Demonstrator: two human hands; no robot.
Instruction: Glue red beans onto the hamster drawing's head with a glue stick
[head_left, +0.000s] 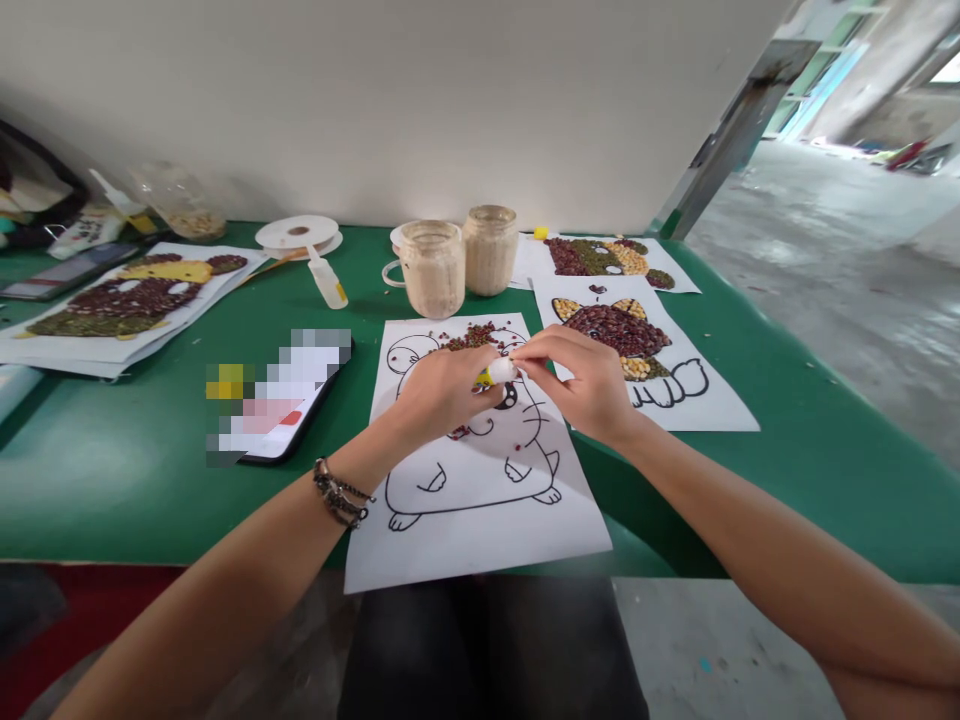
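My left hand (442,392) is closed around a small white glue bottle (501,372) with a yellow label, held sideways above a drawing sheet (480,540). Pinched fingertips of my right hand (581,380) meet at the bottle's tip; anything small between them is hidden. The sheet carries a black outline of a round animal, partly covered by my hands. Red and green beans (480,338) are heaped near the top of its head, and a few loose red ones lie lower down.
Two glass jars (433,270) stand behind the sheet. To the right lies a bean-covered cat picture (720,410). A phone (289,400), another glue bottle (327,280) and a white spool (298,233) are to the left, with a finished bean picture (82,350) farther out.
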